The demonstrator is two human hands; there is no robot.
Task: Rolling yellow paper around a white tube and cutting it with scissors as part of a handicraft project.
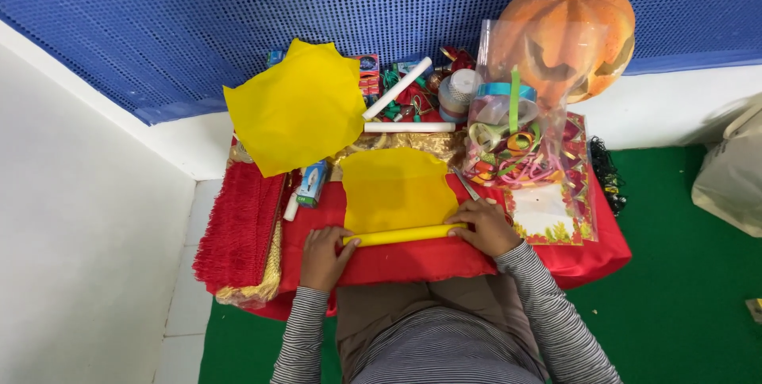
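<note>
We see both hands on a yellow sheet (394,189) that lies flat on a red cloth (444,261) across the person's lap. The near edge of the sheet is rolled into a tight yellow tube (403,235) running left to right.

The left hand (324,255) rests at the left end of the tube, fingers bent loosely, the thumb touching the roll; it presses rather than grips. The right hand (486,225) sits on the right end, fingers curled down over the roll and pinning it to the cloth. Both sleeves are striped grey.

Just left of the sheet lie a small blue-and-white box (312,184) and a white stick (291,208). A red fringed fabric (236,225) with gold trim hangs off the left side. A second yellow sheet (298,106) lies further back, tilted up near the blue wall (238,11). Two white rods (401,106) lie behind the flat sheet, one slanted, one level.

To the right stands a clear bag (516,138) full of coloured ribbon rolls, and behind it an orange pumpkin (579,27). A card (548,213) with a leaf border lies just beside the right hand. The floor is green (683,289).
</note>
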